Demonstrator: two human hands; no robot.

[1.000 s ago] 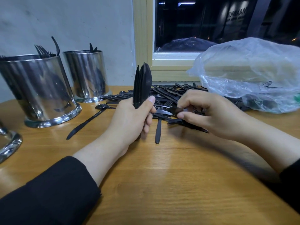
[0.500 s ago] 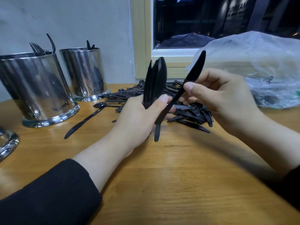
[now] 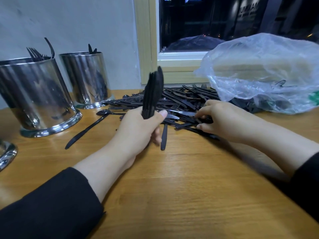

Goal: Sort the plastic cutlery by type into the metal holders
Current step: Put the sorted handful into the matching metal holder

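A third shiny metal holder is cut off by the left edge, only its flared base showing. The right hand blurs over the heap of black plastic cutlery, so whether its fingertips pinch a piece cannot be told. The left hand hides the handles of its upright bundle of black plastic knives. A crumpled clear plastic bag, cropped at right, veils more cutlery.

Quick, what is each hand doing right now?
Left hand: holds a bunch of knives upright.
Right hand: fingers in the cutlery pile; grip cannot be told.
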